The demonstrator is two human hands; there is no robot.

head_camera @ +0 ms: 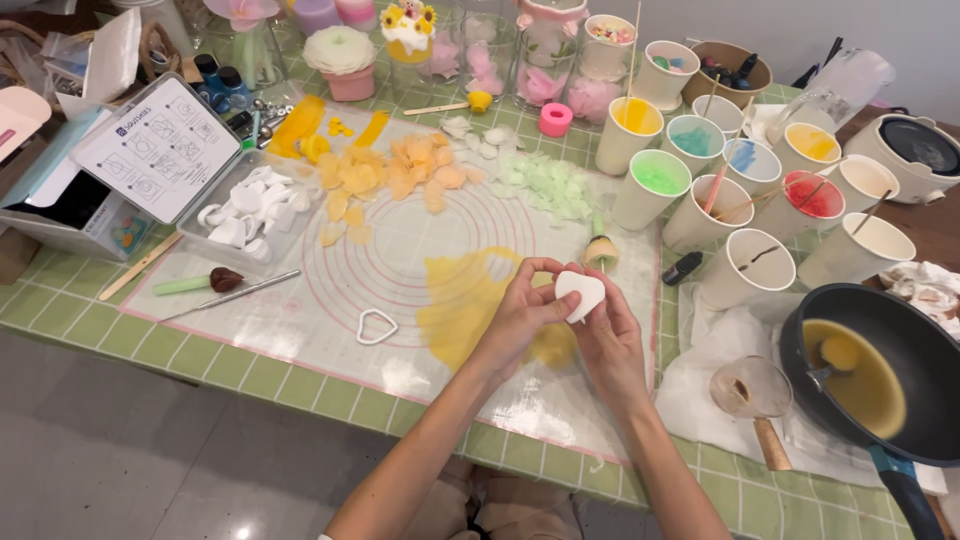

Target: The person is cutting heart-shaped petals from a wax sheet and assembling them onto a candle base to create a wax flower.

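Head view looks down on a green-checked bench [250, 375] covered in the middle by a clear silicone mat [400, 250] printed with pink rings, and this mat serves as the landmark. Just off the mat's right edge sits a dark pan [880, 370] with yellow liquid and a ladle in it, resting on white paper. Beyond the mat's right corner stands a cluster of paper cups [740, 180] holding coloured wax and stirring sticks. At the mat's left edge lies a clear tray of white petals [245, 215]. On the mat's far half lie orange petals [400, 175] and pale green petals [545, 180]; near its middle spreads a thin yellow sheet [470, 300], with a heart-shaped cutter [376, 326] just left of it. Above the mat's near right part, both hands meet: the left hand [520, 315] and right hand [605, 335] pinch a small white petal [580, 293] between thumbs and fingertips, each hand closed on it, holding it clear of the mat. The work looks to be at the shaping stage, the soft piece being curved by hand. Further bending seems to call for light, even thumb pressure, since so thin a piece could tear or crease.
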